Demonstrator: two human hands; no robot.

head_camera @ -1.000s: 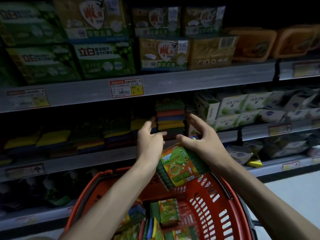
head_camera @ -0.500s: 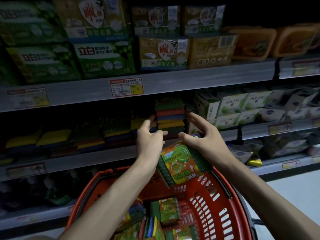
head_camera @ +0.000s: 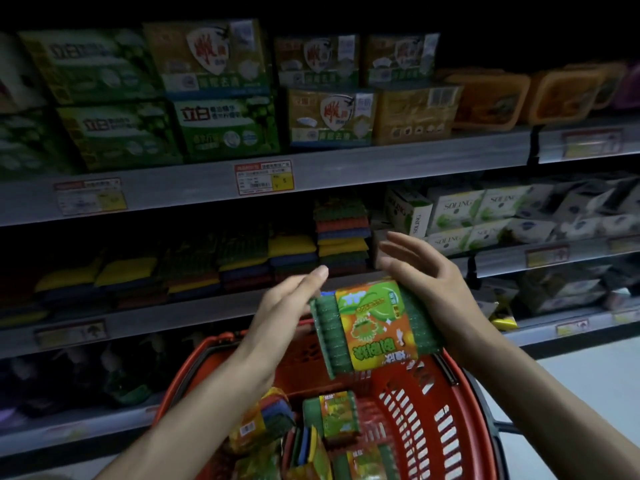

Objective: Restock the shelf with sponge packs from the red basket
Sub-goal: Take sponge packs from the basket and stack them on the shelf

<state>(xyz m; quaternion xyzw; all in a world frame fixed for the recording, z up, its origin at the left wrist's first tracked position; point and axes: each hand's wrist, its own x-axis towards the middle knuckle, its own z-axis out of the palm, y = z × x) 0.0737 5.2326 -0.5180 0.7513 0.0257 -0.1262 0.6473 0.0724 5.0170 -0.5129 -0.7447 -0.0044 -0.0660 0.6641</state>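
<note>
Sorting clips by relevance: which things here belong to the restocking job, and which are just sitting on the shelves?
Job: sponge pack between left hand and right hand; red basket; spare packs in it; shelved sponge stack.
Bystanders: SOLING boxes; green top-shelf packs; orange tubs; price tag.

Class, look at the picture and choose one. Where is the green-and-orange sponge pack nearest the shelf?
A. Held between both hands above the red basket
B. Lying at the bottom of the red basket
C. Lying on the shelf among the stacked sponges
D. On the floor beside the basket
A: the sponge pack sits between the left hand and the right hand, above the red basket and not yet on the shelf.
</note>
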